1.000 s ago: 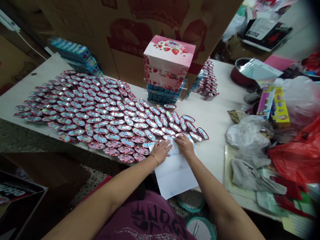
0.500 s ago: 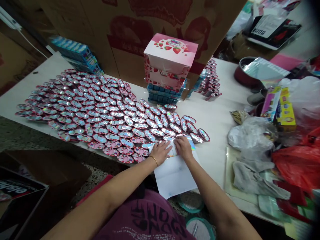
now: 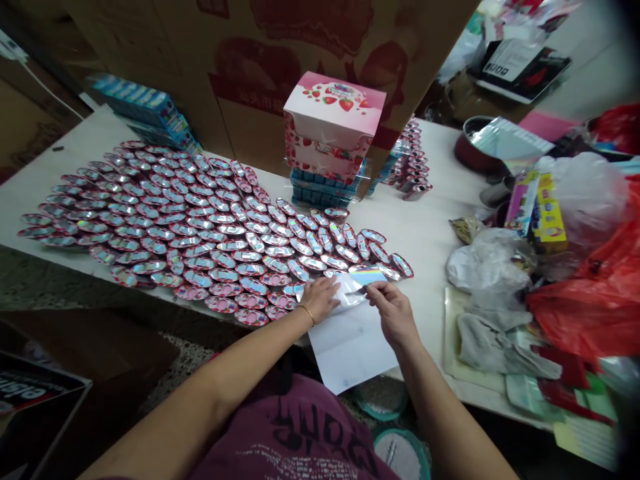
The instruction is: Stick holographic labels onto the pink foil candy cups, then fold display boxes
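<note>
My left hand (image 3: 320, 300), with a thin bangle at the wrist, lies flat on the upper left of a sticker sheet (image 3: 350, 347). The sheet is white below, with a shiny rainbow band at its top edge. Between the thumb and finger of my right hand (image 3: 394, 310) is a small narrow sticker (image 3: 359, 291), just above the sheet's upper part; its details are too small to read. Beyond the sheet stand many small oval-topped containers (image 3: 235, 256) packed close together. Most have a silvery label on top, while several at the near edge show plain pink tops.
Pink strawberry-print boxes (image 3: 333, 110) are stacked on blue trays (image 3: 320, 190) against a large cardboard carton (image 3: 280, 40). Blue boxes (image 3: 145, 110) stand at the back left. Plastic bags (image 3: 493, 263), a grey cloth (image 3: 500, 343) and a pot (image 3: 475, 147) crowd the right side.
My right hand has lifted off the sheet and moved right, now pinching a small sticker. My left hand stays on the sheet, its fingers slightly shifted. The view has shifted a little.
</note>
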Action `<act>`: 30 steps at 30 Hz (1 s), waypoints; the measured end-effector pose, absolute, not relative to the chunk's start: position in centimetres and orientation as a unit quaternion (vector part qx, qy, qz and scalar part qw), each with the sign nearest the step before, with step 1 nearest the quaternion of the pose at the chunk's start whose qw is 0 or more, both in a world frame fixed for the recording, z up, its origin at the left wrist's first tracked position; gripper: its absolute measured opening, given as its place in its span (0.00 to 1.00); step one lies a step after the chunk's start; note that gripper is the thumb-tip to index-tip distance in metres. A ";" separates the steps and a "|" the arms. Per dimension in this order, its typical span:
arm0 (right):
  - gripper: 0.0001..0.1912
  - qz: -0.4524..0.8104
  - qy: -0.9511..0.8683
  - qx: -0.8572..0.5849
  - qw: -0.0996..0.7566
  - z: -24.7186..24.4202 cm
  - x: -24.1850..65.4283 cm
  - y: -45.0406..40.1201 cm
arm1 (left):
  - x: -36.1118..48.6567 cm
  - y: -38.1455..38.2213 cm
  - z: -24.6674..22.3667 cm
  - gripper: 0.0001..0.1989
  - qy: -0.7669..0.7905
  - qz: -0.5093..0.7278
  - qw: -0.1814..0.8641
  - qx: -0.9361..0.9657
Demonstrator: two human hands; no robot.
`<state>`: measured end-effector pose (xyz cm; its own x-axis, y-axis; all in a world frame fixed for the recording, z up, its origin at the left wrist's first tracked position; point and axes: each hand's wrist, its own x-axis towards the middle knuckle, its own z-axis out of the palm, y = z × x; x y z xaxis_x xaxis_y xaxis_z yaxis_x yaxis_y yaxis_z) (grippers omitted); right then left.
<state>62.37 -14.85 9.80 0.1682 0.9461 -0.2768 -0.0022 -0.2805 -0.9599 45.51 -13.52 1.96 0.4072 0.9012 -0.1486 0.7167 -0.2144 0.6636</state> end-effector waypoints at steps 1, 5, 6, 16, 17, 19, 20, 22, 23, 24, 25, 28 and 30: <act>0.10 0.534 -0.343 -0.606 0.480 10.1 61.1 -15.0 | 45.0 -13.7 2.6 0.18 0.533 0.185 0.393 0.726; 0.13 0.584 -0.180 -0.583 0.536 10.0 56.1 -15.9 | 41.7 -15.5 5.3 0.20 0.526 0.353 0.649 0.421; 0.14 0.589 -0.150 -0.579 0.544 9.8 55.0 -16.3 | 40.7 -16.1 5.9 0.21 0.519 0.368 0.691 0.344; 0.16 0.563 -0.038 -0.602 0.565 5.9 42.7 -20.5 | 30.4 -19.8 5.8 0.15 0.581 0.349 0.690 0.254; 0.16 0.547 -0.035 -0.612 0.570 5.4 41.6 -20.5 | 29.3 -19.7 5.6 0.15 0.581 0.342 0.689 0.266; 0.16 0.515 -0.037 -0.626 0.584 4.4 39.6 -20.5 | 27.2 -19.3 5.0 0.15 0.580 0.318 0.691 0.291; 0.17 0.506 -0.042 -0.627 0.591 4.0 38.9 -20.4 | 26.3 -19.1 4.7 0.15 0.586 0.307 0.686 0.303; 0.19 0.498 -0.055 -0.622 0.602 3.3 37.7 -20.0 | 24.9 -18.4 4.1 0.14 0.607 0.290 0.662 0.329; 0.20 0.496 -0.064 -0.620 0.604 3.0 37.4 -19.7 | 24.5 -17.9 3.8 0.13 0.619 0.284 0.647 0.343; 0.21 0.492 -0.076 -0.621 0.605 2.7 37.1 -19.3 | 24.3 -17.3 3.5 0.12 0.630 0.277 0.632 0.356; 0.21 0.480 -0.092 -0.627 0.607 2.4 37.0 -18.7 | 24.3 -16.7 3.2 0.12 0.642 0.265 0.617 0.368; 0.18 0.405 -0.154 -0.669 0.604 1.3 37.3 -16.6 | 25.4 -14.3 2.1 0.11 0.693 0.209 0.541 0.428; 0.16 0.336 -0.202 -0.718 0.575 0.4 37.7 -15.4 | 26.4 -12.7 1.3 0.11 0.715 0.174 0.490 0.467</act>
<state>37.72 -15.37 0.40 0.6917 0.6774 -0.2505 -0.0962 -0.2574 -0.9615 26.40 -12.69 1.34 -0.0837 0.8383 -0.5388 0.4976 0.5036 0.7063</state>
